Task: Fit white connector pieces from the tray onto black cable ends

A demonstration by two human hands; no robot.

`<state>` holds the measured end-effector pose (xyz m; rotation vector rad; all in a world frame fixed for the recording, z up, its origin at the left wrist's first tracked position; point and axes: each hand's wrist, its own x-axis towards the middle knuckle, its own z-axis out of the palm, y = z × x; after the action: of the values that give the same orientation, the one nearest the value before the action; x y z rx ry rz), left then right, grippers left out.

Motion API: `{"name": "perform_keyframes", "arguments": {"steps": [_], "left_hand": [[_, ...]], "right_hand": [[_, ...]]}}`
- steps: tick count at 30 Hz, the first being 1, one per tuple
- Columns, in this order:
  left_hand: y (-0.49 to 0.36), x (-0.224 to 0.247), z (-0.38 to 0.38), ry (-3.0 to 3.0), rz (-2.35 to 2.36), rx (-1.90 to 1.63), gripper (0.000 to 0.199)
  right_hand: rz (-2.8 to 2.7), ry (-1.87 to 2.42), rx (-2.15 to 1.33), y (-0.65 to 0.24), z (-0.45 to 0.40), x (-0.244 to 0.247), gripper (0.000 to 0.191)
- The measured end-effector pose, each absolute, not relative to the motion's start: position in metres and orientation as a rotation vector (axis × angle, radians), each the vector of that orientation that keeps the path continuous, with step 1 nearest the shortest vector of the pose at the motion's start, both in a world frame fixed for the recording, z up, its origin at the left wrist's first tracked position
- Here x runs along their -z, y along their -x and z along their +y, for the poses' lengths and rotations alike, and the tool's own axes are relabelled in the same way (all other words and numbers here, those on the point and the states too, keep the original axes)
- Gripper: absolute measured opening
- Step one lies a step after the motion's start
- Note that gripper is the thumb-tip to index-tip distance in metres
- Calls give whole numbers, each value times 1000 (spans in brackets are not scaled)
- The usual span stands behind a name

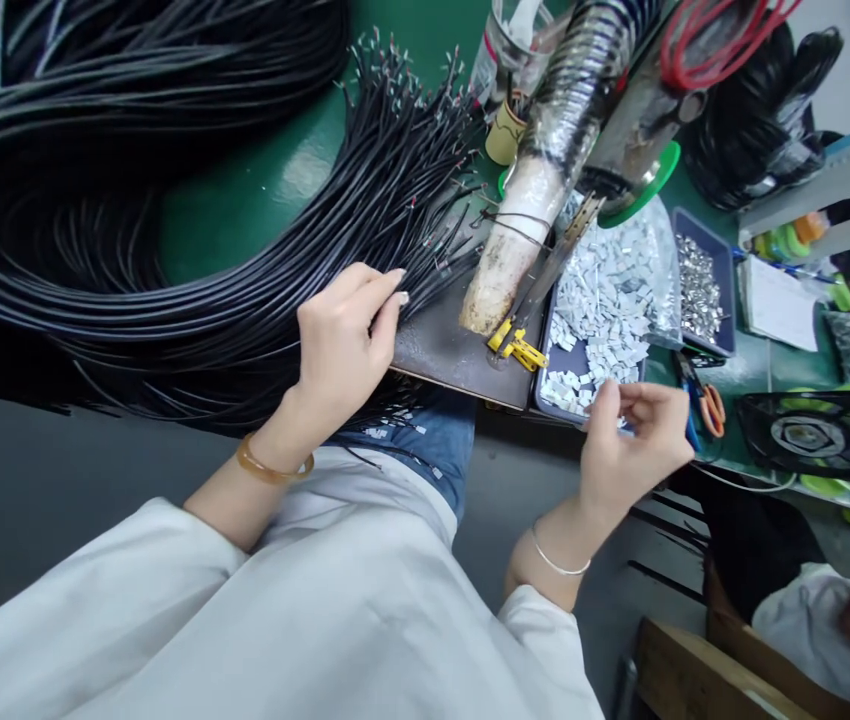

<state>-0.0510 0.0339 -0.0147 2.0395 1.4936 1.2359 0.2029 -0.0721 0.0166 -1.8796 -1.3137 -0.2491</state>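
My left hand (346, 335) is at the near edge of a thick bundle of black cables (335, 235), thumb and forefinger closed together beside the cable ends. Whether a cable is between those fingertips cannot be made out. Over the front edge of a dark tray (543, 385) of small white plastic connectors (601, 320), my right hand (635, 445) has its fingers curled toward the thumb. What they hold, if anything, is too small to tell. Several cables with white connectors on their ends (436, 472) hang across my lap.
A wrapped duct hose (545, 160) comes down between the cables and the tray, beside a yellow clip (519, 348). Behind stands a tray of metal parts (699, 285). Orange-handled scissors (711, 410) and a black fan (819, 435) lie right. Another person's sleeve (807, 615) shows lower right.
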Motion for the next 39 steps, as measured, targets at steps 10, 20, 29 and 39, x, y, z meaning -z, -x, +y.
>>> {"name": "perform_keyframes", "arguments": {"steps": [10,20,29,39], "left_hand": [[53,-26,-2,-1325,854,-1366,8],[13,7,-15,-1082,698,-814,13],[14,9,-15,-1150,795,-883,14],[5,6,-8,-1024,709,-891,14]], "right_hand": [[-1600,2379,91,-263,-29,-11,11],[-1579,2236,76,-238,-29,-9,11],[-1208,1480,-109,-154,-63,-8,10],[-1234,1384,-547,-137,-62,8,3]]}}
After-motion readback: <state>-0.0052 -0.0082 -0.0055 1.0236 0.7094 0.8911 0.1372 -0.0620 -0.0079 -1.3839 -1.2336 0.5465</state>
